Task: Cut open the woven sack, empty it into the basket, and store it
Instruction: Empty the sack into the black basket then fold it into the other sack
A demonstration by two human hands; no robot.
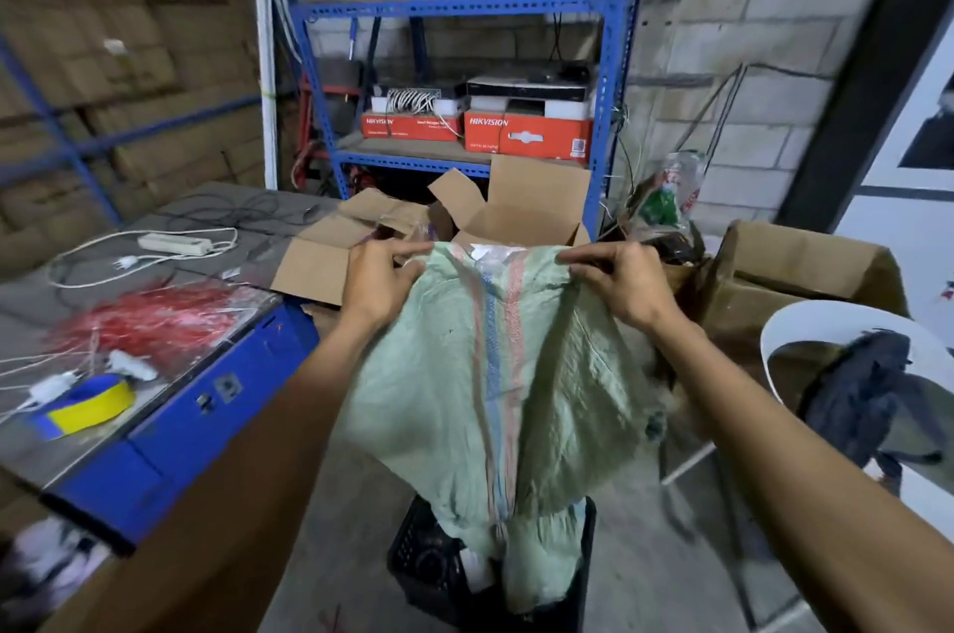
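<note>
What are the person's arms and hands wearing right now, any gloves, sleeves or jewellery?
Nothing visible. The left hand and right hand are ungloved, with no rings, and both forearms are uncovered to the frame edge: no sleeves, watch or wristband in view.

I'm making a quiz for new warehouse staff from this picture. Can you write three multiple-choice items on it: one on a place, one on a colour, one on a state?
1. Where is the black basket?
A. on the blue shelf
B. on the floor under the sack
C. on the white chair

2. What is the main colour of the sack?
A. pale green
B. black
C. bright yellow

3. How is the sack held?
A. lying flat on the table
B. by one hand only
C. by both hands at its top edge

Answers:
1 B: the sack's lower end hangs into the basket.
2 A: pale green, with red and blue stripes down the middle.
3 C: left hand and right hand each pinch the top edge.
</note>
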